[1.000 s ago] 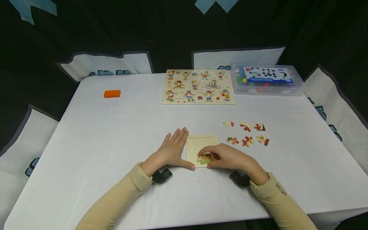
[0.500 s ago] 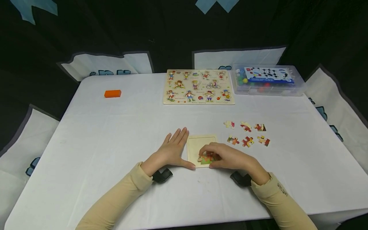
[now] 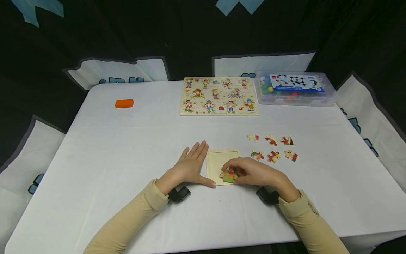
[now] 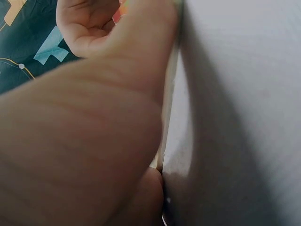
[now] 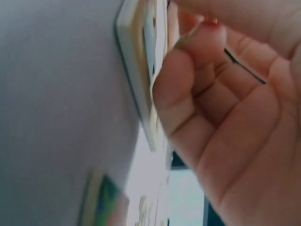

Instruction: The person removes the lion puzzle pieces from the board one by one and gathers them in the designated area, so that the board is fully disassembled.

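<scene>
A small wooden puzzle tray [image 3: 219, 158] lies near the front middle of the table in the head view. My left hand [image 3: 191, 165] spreads its fingers along the tray's left side, with the thumb at the lower left corner. Over the tray's lower right part, my right hand [image 3: 255, 171] pinches a green and orange jigsaw piece [image 3: 229, 176] between curled fingers and thumb. Fingers partly cover the piece. In the right wrist view the tray's edge [image 5: 134, 56] stands beside the right fingers [image 5: 174, 77]. The left wrist view is mostly filled by the left thumb [image 4: 136, 61].
Several loose jigsaw pieces [image 3: 273, 156] lie in two rows right of the tray. Farther back are a wooden picture board [image 3: 222, 103] and a clear plastic box [image 3: 295, 100] of colored parts. An orange block [image 3: 124, 103] sits at the far left.
The right hand has slid slightly right with the jigsaw piece, which is now turned a little and shows more orange. The left hand has stayed in place.
</scene>
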{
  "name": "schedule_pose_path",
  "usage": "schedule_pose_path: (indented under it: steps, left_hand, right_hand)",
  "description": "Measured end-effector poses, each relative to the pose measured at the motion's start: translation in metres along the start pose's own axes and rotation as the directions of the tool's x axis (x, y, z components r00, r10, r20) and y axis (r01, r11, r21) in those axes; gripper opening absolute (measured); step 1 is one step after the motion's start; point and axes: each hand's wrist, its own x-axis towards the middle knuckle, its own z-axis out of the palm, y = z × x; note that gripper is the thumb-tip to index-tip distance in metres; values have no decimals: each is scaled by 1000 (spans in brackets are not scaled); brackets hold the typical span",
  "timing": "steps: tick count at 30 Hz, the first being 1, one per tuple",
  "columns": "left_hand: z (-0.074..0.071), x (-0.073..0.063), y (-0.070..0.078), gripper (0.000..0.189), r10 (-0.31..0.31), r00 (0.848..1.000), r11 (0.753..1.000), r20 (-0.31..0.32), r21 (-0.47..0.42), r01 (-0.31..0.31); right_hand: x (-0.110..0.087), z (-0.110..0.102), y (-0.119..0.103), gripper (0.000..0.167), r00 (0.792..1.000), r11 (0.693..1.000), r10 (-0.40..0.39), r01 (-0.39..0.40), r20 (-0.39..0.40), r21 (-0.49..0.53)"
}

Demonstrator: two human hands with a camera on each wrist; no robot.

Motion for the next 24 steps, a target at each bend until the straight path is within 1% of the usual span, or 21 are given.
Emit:
schedule_pose_path:
  steps: [2,4,6,9,12,15,18,22,24]
  left_hand:
    - [0,0,0,127,-2,1000,1000,1,0,2]
    - [0,0,0,127,-3,1000,1000,2,2,3]
    - [0,0,-1,128,-2,1000,1000,3,-1,2]
    - [1,0,-1,128,4,1000,1000,2,-5,-4]
    - [0,0,0,128,7,1000,1000,-1,-10,-7]
    - [0,0,0,128,5,1000,1000,-1,-15,-5]
    - [0,0,-1,128,10,1000,1000,-6,-27,-10]
    - [2,1,-2,127,17,1000,999,-15,-36,-18]
    - [3,1,-3,127,19,1000,999,-17,-32,-19]
  right_hand:
    - [-2,-3,1,38,1000,999,6,-6,-5,34]
    - [-6,-7,2,39,1000,996,9,-8,-14,89]
    - [-11,-14,5,41,1000,990,0,4,-28,138]
    - [-24,-28,11,43,998,983,-12,21,-54,182]
    - [-41,-45,21,43,997,983,-1,16,-79,185]
    - [-61,-60,33,42,995,982,62,-46,-84,181]
    - [-77,-69,43,42,985,976,153,-139,-74,167]
    - [-89,-72,51,42,965,957,258,-247,-51,154]
    - [-91,-71,53,42,961,953,273,-265,-38,150]
